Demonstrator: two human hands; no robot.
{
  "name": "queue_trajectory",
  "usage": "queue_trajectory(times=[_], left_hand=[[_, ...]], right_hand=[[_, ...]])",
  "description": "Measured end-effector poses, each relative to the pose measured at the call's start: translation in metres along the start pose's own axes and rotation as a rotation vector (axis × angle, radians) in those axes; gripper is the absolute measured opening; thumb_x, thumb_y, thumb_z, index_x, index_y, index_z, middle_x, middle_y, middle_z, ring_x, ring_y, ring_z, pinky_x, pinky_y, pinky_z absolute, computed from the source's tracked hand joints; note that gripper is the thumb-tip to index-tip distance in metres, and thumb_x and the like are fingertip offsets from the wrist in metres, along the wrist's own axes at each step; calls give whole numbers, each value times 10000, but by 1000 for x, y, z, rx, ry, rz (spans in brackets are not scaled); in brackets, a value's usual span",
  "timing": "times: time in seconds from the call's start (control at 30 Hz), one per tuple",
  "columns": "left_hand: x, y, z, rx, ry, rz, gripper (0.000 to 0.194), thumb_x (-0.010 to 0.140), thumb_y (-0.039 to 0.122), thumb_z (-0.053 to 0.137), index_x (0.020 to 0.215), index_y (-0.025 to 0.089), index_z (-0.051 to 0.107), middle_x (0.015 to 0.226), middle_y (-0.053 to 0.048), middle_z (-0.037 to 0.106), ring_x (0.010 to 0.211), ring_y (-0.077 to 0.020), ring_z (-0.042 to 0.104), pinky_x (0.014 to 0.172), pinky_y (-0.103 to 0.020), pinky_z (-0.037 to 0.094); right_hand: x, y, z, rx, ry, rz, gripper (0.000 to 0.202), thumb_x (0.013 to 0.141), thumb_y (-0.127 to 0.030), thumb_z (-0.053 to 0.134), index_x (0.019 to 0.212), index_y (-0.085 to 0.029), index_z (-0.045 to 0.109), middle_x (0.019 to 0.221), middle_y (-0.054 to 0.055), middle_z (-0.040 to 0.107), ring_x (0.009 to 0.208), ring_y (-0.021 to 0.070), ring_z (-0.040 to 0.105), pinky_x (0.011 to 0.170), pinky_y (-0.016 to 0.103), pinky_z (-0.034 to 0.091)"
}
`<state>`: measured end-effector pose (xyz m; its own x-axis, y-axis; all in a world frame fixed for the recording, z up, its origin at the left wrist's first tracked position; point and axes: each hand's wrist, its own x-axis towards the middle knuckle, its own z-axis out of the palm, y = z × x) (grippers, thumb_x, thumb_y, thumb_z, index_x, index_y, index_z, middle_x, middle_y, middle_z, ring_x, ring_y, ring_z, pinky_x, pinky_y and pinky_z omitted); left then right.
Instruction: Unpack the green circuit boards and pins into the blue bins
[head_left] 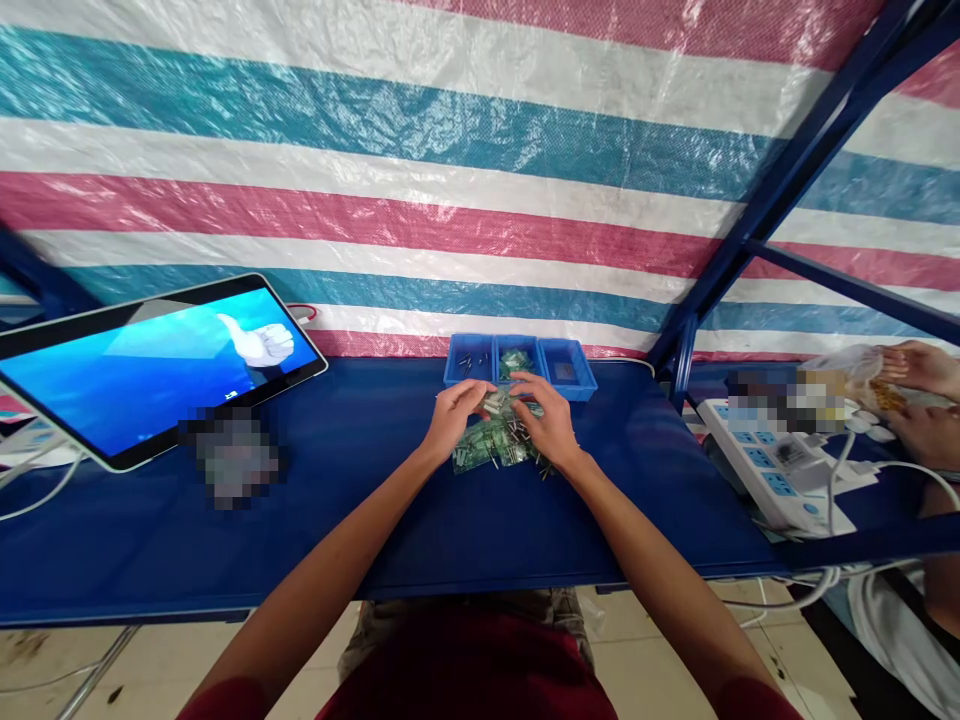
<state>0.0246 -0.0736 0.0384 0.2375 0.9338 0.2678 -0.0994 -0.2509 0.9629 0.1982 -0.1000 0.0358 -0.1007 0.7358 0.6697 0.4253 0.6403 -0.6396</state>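
Note:
My left hand (452, 415) is closed, its thumb and fingers pinching a small pale packet (495, 402), which looks like clear plastic with something light inside. Close by on the right, my right hand (546, 418) has its fingers curved and the thumb apart from the index finger, by the packet's right side. Below both hands lies a loose pile of green-tinted small bags (474, 450) mixed with short dark and metallic pins (517, 432). Just behind stands a blue three-compartment bin (585, 385). Its left section holds several dark pins, the middle one greenish packets, the right one something flat and dim.
A tilted screen (165, 360) shows a thumbs-up on the left of the blue table (337, 500). Beside it lies a blurred object (236, 455). At right are a white power strip (772, 465) with cables, a blue frame post, and another person's hands (926, 400) holding a plastic bag.

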Motion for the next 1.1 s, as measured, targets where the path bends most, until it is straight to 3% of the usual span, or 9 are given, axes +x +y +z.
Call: queue_trajectory(times=[0.13, 0.27, 0.43, 0.53, 0.63, 0.7, 0.8, 0.9, 1.1], left_hand=[[-1, 0, 1, 97, -36, 44, 412, 815, 540, 575, 761, 140, 659, 892, -77, 630, 773, -178, 597, 626, -269, 518], [-3, 3, 2, 123, -79, 7, 330, 768, 468, 664, 861, 154, 624, 689, -11, 598, 640, -162, 611, 637, -287, 520], [-5, 7, 3, 8, -17, -20, 443, 760, 393, 700, 1094, 201, 480, 555, 69, 541, 499, -146, 612, 585, -280, 525], [-5, 8, 3, -5, 0, 6, 376, 766, 393, 697, 1012, 187, 503, 528, 60, 559, 473, -140, 603, 564, -260, 503], [-4, 7, 3, 1, -6, 0, 321, 777, 435, 676, 898, 161, 559, 533, 24, 590, 467, -137, 581, 549, -263, 487], [-4, 6, 2, 18, -4, 0, 335, 816, 479, 616, 863, 148, 591, 565, 0, 602, 494, -139, 574, 558, -269, 480], [-4, 4, 1, 120, 8, 58, 402, 877, 516, 504, 752, 147, 606, 626, -17, 579, 567, -131, 548, 597, -263, 460], [-4, 3, 0, 264, 27, 130, 396, 846, 501, 556, 658, 154, 592, 720, -28, 570, 639, -132, 528, 618, -252, 437], [-4, 3, 3, 165, 31, 62, 262, 778, 421, 662, 846, 171, 622, 630, 9, 580, 576, -131, 553, 581, -247, 442]], right_hand=[[-1, 1, 2, -33, 66, 90, 154, 874, -349, 562, 857, -208, 620, 816, 38, 690, 740, 185, 658, 723, 318, 541], [-3, -1, 2, -40, 87, 146, 185, 852, -377, 586, 921, -207, 613, 729, 10, 674, 641, 168, 632, 662, 293, 526], [-3, -1, -2, -51, 23, 66, 273, 920, -230, 390, 1047, -211, 631, 856, 35, 680, 740, 168, 640, 718, 308, 519], [-1, -1, -2, -33, -18, -36, 302, 877, -164, 402, 1048, -212, 646, 1077, 80, 648, 990, 205, 623, 796, 337, 524], [0, -1, 0, -23, -18, -49, 225, 870, -190, 465, 1000, -213, 648, 1194, 103, 601, 1074, 219, 596, 783, 336, 537], [1, -1, 1, -25, -6, -18, 155, 882, -234, 499, 930, -214, 644, 1152, 97, 632, 1040, 219, 617, 781, 336, 538], [0, 0, 2, -18, 8, 54, 136, 893, -299, 528, 879, -208, 629, 898, 62, 695, 821, 200, 673, 732, 323, 538], [-2, 0, 3, -3, 9, 117, 151, 889, -340, 542, 883, -207, 614, 722, 18, 665, 596, 166, 645, 626, 296, 523], [-3, -2, -1, 8, 10, 128, 250, 936, -299, 422, 1118, -234, 580, 732, 0, 644, 599, 150, 625, 639, 297, 527]])
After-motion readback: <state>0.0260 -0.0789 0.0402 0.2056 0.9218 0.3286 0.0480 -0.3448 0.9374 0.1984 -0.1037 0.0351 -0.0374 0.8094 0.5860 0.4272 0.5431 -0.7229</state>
